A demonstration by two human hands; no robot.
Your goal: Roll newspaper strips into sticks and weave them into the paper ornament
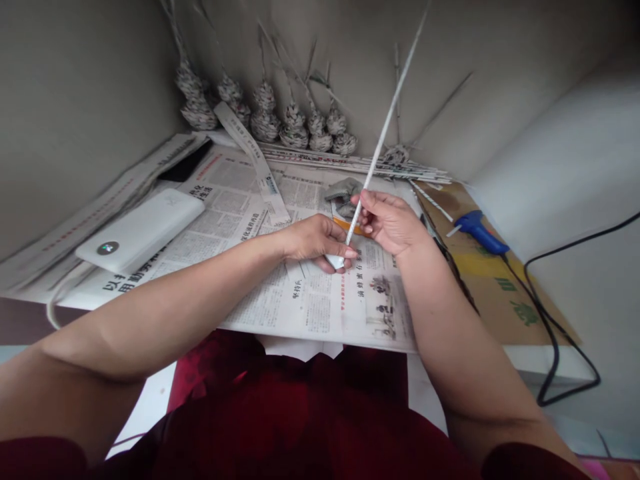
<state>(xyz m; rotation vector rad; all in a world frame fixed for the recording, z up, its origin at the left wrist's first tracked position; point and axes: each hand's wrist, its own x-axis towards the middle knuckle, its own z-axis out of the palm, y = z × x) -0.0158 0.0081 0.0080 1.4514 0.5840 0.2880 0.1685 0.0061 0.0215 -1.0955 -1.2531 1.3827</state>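
Observation:
A long, thin rolled-paper tube (387,123) slants up and to the right in front of me. My left hand (315,239) pinches its lower end, where a whitish bit of paper sticks out under the fingers. Higher up, my right hand (393,220) grips the same tube between thumb and fingers. Both hands are just above a newspaper sheet (315,303) spread over the table. Behind the left hand, a long newspaper strip (255,163) stretches toward the back. A crumpled grey cloth (345,190) and an orange-edged item, partly hidden, lie behind the right hand.
Several woven paper gourds (294,127) stand along the back wall, with a bundle of paper tubes (370,163) before them. On the left lies a white power bank (143,227). A blue glue gun (481,231) rests on cardboard (500,300) at right, its black cable (555,347) looping over the edge.

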